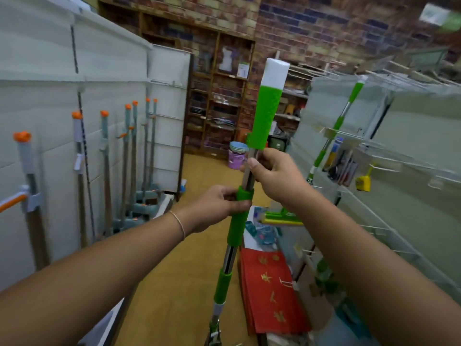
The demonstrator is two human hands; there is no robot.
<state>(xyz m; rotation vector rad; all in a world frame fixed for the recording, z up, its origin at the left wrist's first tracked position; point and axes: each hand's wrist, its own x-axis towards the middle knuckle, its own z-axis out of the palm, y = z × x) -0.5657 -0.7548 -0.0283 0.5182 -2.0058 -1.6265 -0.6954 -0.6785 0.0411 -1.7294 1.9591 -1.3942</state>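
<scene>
Head view: gripping green collar (245, 194) with left hand (216, 207), steel tube (249, 181) with right hand (274, 171); likely risk of pinched skin from telescopic collapse.

A single wide-angle view is given from head height, directed forward and slightly downward along a shop aisle (199, 176). The left hand (219, 206) and right hand (272, 171), both closed round the green pole (265, 116), are seen close up at centre, with the brick wall (311, 33) well beyond.
</scene>
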